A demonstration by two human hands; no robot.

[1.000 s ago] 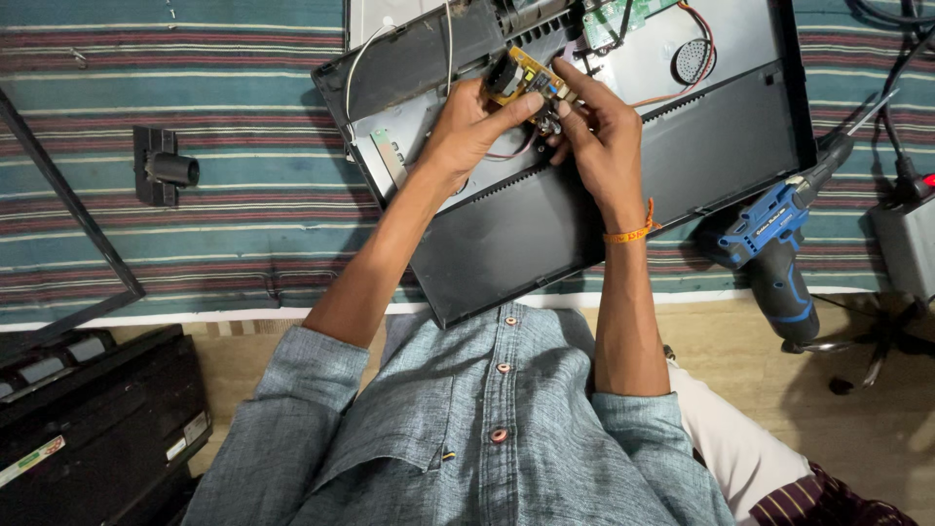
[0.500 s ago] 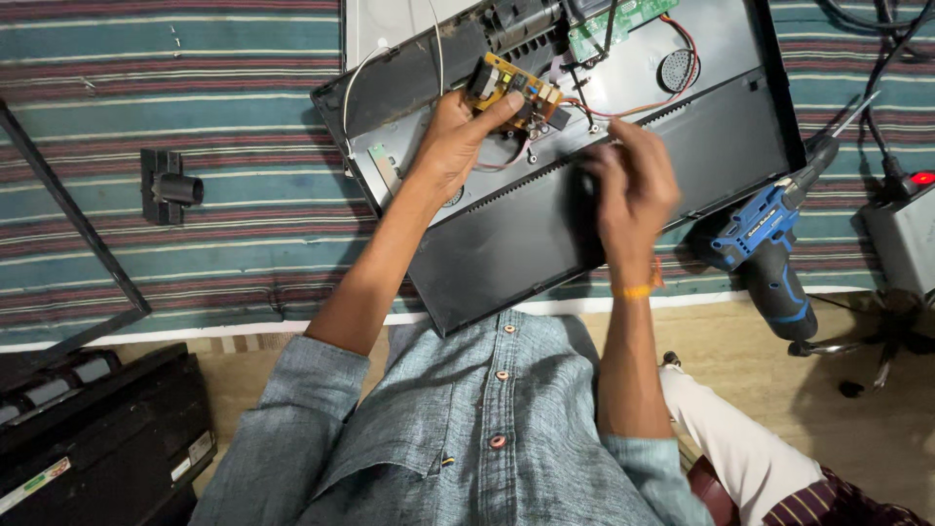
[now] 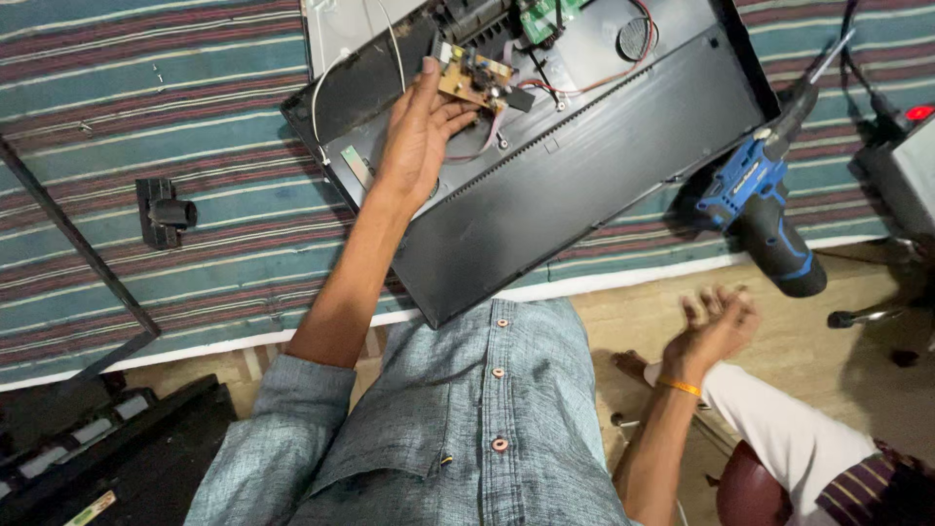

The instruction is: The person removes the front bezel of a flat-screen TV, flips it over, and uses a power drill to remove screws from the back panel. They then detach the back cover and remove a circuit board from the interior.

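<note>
My left hand [image 3: 419,136] holds a small yellow-brown circuit board [image 3: 474,76] over the opened back of a flat black device [image 3: 545,185] lying on a striped mat. Thin wires run from the board into the device. My right hand [image 3: 716,326] is off the device, low at the right above the floor, fingers spread and holding nothing. An orange band circles its wrist. A blue cordless drill [image 3: 769,209] lies on the mat's edge just above that hand.
A green circuit board [image 3: 545,15] and a round speaker [image 3: 635,37] sit inside the device. A small black bracket [image 3: 161,209] lies on the striped mat [image 3: 146,117] at the left. A black case [image 3: 107,458] is at bottom left, a grey box [image 3: 901,166] at right.
My right hand has let go of the board, pulled back off the device and dropped to the lower right near the drill. My left hand still holds the board.
</note>
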